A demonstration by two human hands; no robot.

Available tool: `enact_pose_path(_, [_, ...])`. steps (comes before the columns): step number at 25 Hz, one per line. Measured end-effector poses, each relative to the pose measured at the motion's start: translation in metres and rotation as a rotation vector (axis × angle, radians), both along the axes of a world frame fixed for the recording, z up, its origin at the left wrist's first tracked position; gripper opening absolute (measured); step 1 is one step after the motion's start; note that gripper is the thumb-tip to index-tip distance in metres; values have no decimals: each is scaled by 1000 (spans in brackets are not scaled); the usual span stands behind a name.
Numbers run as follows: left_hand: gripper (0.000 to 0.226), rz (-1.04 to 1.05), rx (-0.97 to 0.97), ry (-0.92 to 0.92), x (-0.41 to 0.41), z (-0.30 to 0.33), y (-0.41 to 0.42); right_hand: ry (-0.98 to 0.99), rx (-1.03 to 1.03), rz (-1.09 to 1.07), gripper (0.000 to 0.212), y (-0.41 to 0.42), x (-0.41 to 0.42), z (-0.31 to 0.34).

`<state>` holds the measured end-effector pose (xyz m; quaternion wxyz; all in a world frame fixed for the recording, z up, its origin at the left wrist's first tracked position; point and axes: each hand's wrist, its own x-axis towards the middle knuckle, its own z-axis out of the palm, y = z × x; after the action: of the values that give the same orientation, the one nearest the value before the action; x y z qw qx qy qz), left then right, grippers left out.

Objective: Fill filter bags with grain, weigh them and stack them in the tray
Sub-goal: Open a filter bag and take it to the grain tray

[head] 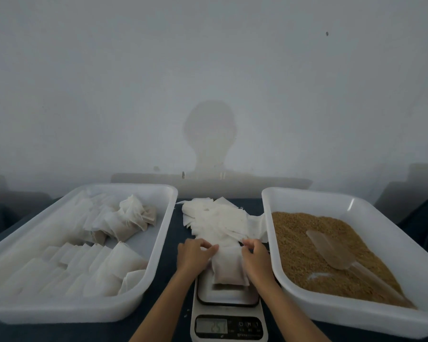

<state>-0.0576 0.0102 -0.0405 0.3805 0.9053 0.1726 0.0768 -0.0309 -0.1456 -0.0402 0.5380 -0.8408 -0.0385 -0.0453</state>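
A filled bag lies on the scale, both hands pinching its top edge: left hand, right hand. The left tray already holds many bags; empty bags and grain remain, so plenty is left.

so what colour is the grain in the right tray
Golden brown grain, filling the white right tray; seen in the head view.
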Motion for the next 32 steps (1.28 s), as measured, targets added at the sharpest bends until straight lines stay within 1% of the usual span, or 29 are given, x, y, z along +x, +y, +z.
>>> enact_pose_path(2, [31,-23,-101,18,1,0,0,64,-7,-18,22,-2,5,-2])
enact_pose_path(5, [24,-51,-282,13,0,0,-1,141,7,-4,12,-6,7,-4])
enact_pose_path(7, [19,-64,-319,-11,-2,0,-1,140,47,14,6,-7,6,-5])
enact_pose_path(10, [13,-75,-303,-94,-5,5,-3,21,128,12,3,-5,2,-3])
enact_pose_path(13, [10,-130,-282,-212,-9,22,-6,-89,196,34,3,2,-1,9])
enact_pose_path(16, [14,-173,-194,-305,-15,42,-6,-178,261,33,4,11,-8,29])
enact_pose_path(17, [11,-166,-180,-321,-16,48,-5,-201,276,43,5,15,-10,35])
enact_pose_path(18, [8,-149,-189,-338,-20,54,-2,-219,288,56,6,20,-13,41])
enact_pose_path(21, [19,-61,-218,-407,-33,69,9,-277,290,102,5,35,-21,60])
enact_pose_path(25, [19,70,-133,-497,-55,94,45,-328,225,223,5,73,-24,94])
enact_pose_path(28, [30,149,-46,-516,-76,110,83,-374,181,315,7,111,-29,113])
enact_pose_path(30, [36,178,-57,-509,-88,115,107,-403,171,352,7,138,-32,119])
enact_pose_path(32, [38,198,-101,-463,-95,116,132,-394,183,379,10,166,-34,121])
